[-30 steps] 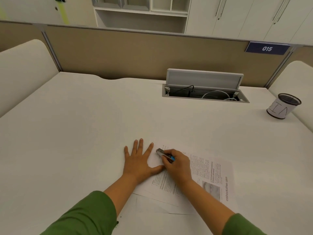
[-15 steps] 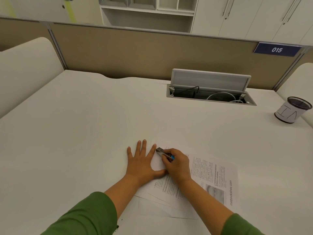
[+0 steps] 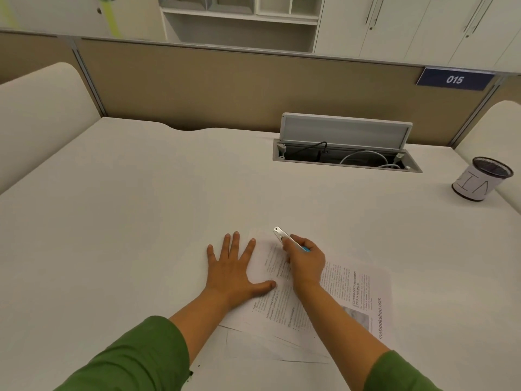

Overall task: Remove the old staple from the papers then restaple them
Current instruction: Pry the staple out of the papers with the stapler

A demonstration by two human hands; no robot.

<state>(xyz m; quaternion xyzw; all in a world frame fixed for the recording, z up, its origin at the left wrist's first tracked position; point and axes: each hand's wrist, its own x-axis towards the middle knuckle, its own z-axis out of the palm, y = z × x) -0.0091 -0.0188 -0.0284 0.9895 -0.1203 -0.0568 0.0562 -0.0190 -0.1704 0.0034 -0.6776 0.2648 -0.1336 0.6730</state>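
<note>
Head cam had the right hand (image 3: 306, 262) with its fingers (image 3: 293, 244) curled tight round a small staple tool (image 3: 284, 237), metal tip poking out past the knuckles and a bit of blue handle showing behind. Tip sat just over the far corner of the papers (image 3: 349, 292). Couldn't see the old staple at all, too small or hidden under the hand. Left hand (image 3: 234, 269) lay flat with its fingers (image 3: 231, 244) spread wide apart, palm partly on the sheets' left edge and thumb pressing on the page, pinning the stack.

My take: the staple-pulling step was in hand. To do it well I'd keep that flat hand pressing near the corner so the sheets don't lift, slide the tip low under the staple, and lever gently so the paper doesn't tear.

Papers were fanned a little, lying on a plain white counter (image 3: 141, 221). Farther back sat an open cable hatch (image 3: 346, 153) with wires inside, a mesh cup (image 3: 482, 179) off to the right, a tan divider (image 3: 225, 88) with a "015" tag (image 3: 454, 79), and white cabinets (image 3: 408, 24) behind.
</note>
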